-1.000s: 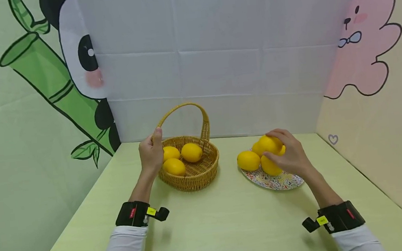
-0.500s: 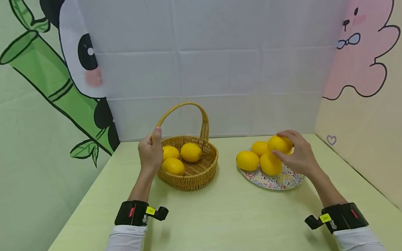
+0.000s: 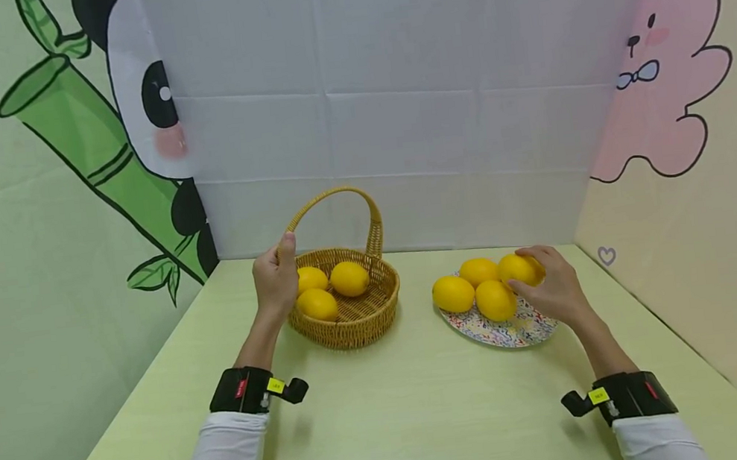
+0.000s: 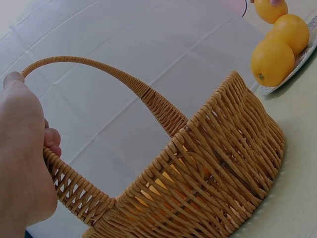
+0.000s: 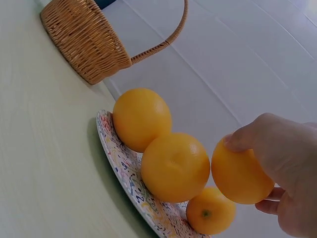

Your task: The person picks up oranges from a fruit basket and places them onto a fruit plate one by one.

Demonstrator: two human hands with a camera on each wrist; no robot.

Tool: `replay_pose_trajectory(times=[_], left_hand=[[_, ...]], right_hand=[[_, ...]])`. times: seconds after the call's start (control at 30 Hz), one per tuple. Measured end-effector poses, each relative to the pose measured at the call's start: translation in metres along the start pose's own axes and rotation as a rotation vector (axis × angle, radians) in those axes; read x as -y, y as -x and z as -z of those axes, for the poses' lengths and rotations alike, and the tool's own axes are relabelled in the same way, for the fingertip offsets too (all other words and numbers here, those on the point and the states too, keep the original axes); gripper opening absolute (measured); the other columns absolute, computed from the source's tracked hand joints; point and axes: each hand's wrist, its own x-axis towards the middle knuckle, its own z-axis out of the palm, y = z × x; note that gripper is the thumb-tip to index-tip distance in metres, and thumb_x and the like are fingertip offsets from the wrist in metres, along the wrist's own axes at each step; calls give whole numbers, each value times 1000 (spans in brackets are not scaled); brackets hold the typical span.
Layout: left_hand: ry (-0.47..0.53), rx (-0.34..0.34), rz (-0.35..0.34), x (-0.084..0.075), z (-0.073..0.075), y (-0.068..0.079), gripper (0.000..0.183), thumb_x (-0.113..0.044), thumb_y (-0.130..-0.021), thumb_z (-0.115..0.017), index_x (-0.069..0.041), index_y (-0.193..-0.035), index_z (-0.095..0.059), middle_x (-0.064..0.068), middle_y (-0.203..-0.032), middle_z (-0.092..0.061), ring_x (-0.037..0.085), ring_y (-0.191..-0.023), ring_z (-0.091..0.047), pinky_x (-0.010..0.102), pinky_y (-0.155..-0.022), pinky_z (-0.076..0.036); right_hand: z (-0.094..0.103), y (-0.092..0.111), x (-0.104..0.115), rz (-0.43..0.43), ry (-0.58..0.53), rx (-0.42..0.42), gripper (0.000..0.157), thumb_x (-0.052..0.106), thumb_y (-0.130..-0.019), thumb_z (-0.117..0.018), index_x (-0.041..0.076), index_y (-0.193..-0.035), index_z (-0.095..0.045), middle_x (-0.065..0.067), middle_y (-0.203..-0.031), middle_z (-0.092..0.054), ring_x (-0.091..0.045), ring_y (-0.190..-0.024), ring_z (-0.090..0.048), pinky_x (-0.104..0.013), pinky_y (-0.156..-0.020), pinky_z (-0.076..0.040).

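Note:
My left hand (image 3: 276,281) grips the handle of a woven wicker basket (image 3: 352,334) on its left side. Inside the basket lie three oranges, one of them an orange (image 3: 350,279) near the middle. In the left wrist view, the weave of the basket (image 4: 213,163) mostly hides them. My right hand (image 3: 555,287) pinches an orange (image 3: 519,269) between thumb and fingers at the plate's right side. In the right wrist view, this held orange (image 5: 240,171) is above a lower orange (image 5: 210,210). More oranges, including a front orange (image 3: 496,300), rest on the patterned plate (image 3: 514,334).
Both the basket and the plate stand toward the back of a pale table (image 3: 415,420). Behind them hangs a light grey backdrop (image 3: 396,107). Walls with a painted panda (image 3: 161,117) and a pink bear (image 3: 664,94) flank the table.
My right hand has moved right and slightly down with its orange, from over the middle of the pile toward the plate's right side. The left hand and basket have stayed in place.

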Motion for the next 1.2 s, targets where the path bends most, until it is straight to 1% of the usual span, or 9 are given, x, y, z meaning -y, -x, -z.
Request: replay_pose_trajectory(times=[0.23,0.4,0.57,0.67,0.83,0.9,1.0,1.2], left_hand=[[8,-1,-26,0,-1,-1,64,-55,-105,-49,-12,-60,-35,-6,-48,-28,8,-38,-21,22,-37,-16],[4,-9,-31,0,-2,-1,62,-51,-106,-50,-12,-60,-35,-5,-49,-28,5,-38,-21,23,-37,-15],[-3,-23,-20,-2,-4,-1,60,-43,-108,-51,-11,-60,-35,-4,-50,-27,2,-38,-18,22,-38,-13],[2,-25,-6,-9,-3,2,59,-39,-109,-51,-10,-60,-34,-4,-50,-27,0,-39,-17,21,-40,-13],[2,-18,-1,-33,1,10,57,-34,-109,-51,-10,-60,-35,-5,-50,-28,0,-39,-20,20,-41,-15],[-2,-16,-6,-39,2,12,57,-33,-109,-51,-10,-60,-35,-5,-50,-28,1,-39,-21,20,-41,-16],[-5,-16,-15,-41,3,13,56,-33,-109,-52,-10,-60,-35,-5,-50,-28,1,-39,-21,20,-41,-16],[6,-26,-19,-38,3,12,57,-33,-109,-52,-10,-60,-34,-4,-51,-29,1,-39,-21,20,-41,-15]], right_hand=[[0,4,-8,-31,23,23,56,15,-87,-81,-2,-136,-59,-27,-141,-49,-47,-125,-46,-69,-98,-41],[0,5,-14,-43,29,33,57,14,-87,-81,-3,-136,-59,-28,-142,-48,-48,-126,-44,-69,-99,-40],[-1,7,-19,-75,40,49,58,15,-87,-81,-4,-136,-58,-29,-142,-47,-48,-126,-44,-68,-101,-40],[-2,8,-22,-99,49,63,58,17,-87,-81,-4,-136,-59,-29,-143,-47,-48,-126,-44,-68,-102,-40],[-3,9,-26,-115,55,92,59,18,-88,-80,-5,-138,-58,-29,-144,-46,-48,-127,-43,-68,-102,-39],[-4,9,-27,-121,59,102,60,19,-89,-80,-5,-139,-57,-29,-144,-46,-48,-127,-43,-68,-102,-39],[-3,9,-27,-127,64,117,60,19,-89,-80,-5,-139,-57,-30,-144,-46,-48,-127,-43,-68,-103,-38],[-3,8,-27,-130,78,158,60,18,-89,-79,-7,-139,-56,-32,-144,-46,-51,-128,-41,-70,-104,-36]])
